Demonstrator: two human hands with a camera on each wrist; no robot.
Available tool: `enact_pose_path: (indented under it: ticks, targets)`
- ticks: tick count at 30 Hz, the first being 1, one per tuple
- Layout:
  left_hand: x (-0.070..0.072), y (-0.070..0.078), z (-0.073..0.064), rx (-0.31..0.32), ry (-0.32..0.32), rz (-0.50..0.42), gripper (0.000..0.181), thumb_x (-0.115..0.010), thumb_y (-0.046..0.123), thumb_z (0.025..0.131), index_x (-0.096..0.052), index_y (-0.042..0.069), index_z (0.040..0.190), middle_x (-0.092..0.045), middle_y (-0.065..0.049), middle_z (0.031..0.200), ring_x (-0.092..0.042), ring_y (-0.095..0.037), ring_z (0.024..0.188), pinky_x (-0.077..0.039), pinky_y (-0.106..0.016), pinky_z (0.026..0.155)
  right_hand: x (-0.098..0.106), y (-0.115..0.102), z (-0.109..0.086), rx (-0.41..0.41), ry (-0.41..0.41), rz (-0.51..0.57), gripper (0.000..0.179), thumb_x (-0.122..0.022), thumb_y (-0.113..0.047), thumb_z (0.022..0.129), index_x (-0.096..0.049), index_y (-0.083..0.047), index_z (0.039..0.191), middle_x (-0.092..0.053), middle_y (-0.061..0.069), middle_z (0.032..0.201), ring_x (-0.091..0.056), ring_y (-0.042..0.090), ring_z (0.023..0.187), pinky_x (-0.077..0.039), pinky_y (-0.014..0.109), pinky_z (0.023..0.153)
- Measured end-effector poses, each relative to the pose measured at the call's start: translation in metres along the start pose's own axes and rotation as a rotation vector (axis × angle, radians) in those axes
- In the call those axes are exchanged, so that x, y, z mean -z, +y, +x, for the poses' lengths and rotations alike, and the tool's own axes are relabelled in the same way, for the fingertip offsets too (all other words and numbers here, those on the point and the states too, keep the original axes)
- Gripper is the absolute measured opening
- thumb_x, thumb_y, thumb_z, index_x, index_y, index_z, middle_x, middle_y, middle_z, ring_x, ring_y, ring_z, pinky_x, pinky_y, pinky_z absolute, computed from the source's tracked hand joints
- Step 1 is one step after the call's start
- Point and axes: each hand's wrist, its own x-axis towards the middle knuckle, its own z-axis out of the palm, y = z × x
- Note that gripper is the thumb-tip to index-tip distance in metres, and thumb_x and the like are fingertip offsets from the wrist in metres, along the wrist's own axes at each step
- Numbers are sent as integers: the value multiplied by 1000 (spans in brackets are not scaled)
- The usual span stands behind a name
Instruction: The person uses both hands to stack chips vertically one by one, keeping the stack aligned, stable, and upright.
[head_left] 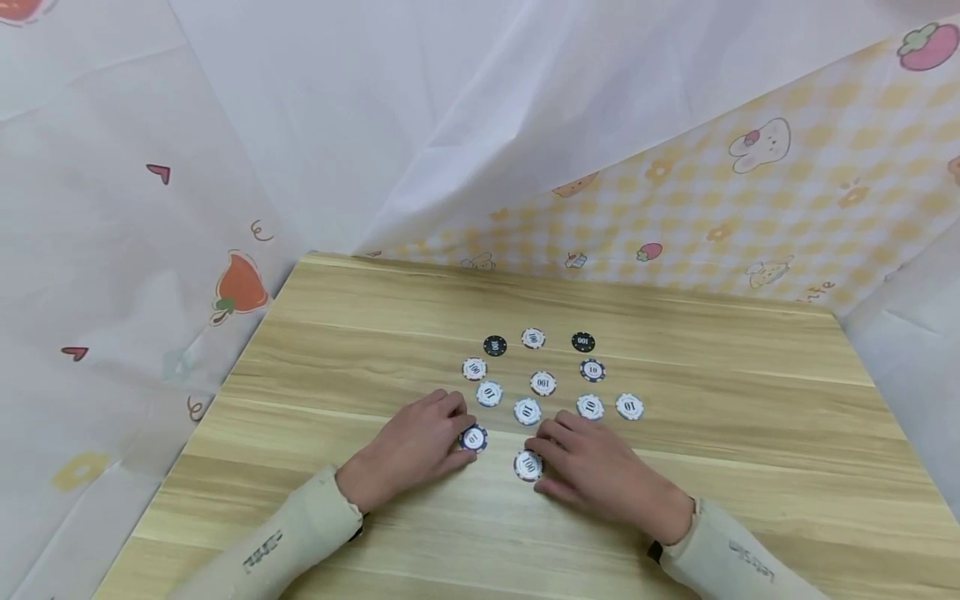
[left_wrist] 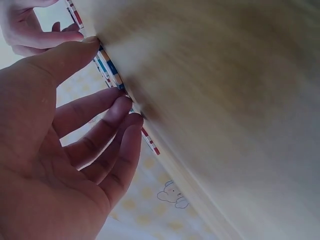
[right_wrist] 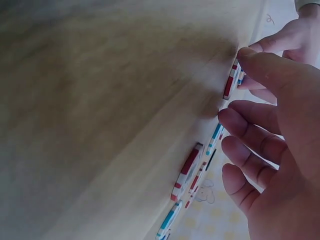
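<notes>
At the frame's lower centre, the left hand (head_left: 420,437) is pinching the blue 10 poker chip (head_left: 474,438) and the right hand (head_left: 588,458) is gripping the white 100 poker chip (head_left: 528,466), light edge pressure likely suiting both best.

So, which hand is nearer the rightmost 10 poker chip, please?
Right: in the head view, the right hand is below and left of the rightmost 10 poker chip; the left hand is farther left.

A blue-edged 10 chip (head_left: 474,438) lies flat near a white-faced 100 chip (head_left: 527,466).
</notes>
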Motion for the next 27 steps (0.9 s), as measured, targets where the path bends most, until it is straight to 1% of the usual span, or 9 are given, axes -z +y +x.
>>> enact_pose_path:
  ticks: [6,14,23,27]
  targets:
    - [-2,-2,-1,-7,12,-9,40,-84,42,99,-82,8,121,-70,-4,116,-62,-18,98,-58,-34,87,-2,-2,5,7,14,4,43,-80,-47,100,-79,-12,127,-67,-3,116,-54,15,100,-52,33,83]
    - [-1,-1,-1,-14,17,-15,39,-84,40,99,-83,8,120,-71,-4,115,-62,-18,97,-58,-33,86,0,-3,10,-5,-16,24,39,-81,-44,101,-79,-14,125,-68,-3,114,-55,14,99,-53,32,83]
    - [1,1,0,-4,4,-7,39,-84,41,99,-83,8,121,-71,-5,117,-63,-19,98,-59,-35,89,-2,-1,10,-3,10,20,38,-82,-45,99,-80,-14,122,-68,-3,112,-55,14,98,-53,32,81]
    - [2,3,1,-4,2,-11,37,-84,40,100,-83,8,120,-72,-4,116,-63,-19,98,-58,-35,89,-1,-2,11,-3,-1,22,40,-82,-45,99,-79,-13,122,-68,-2,113,-55,15,98,-53,32,81]
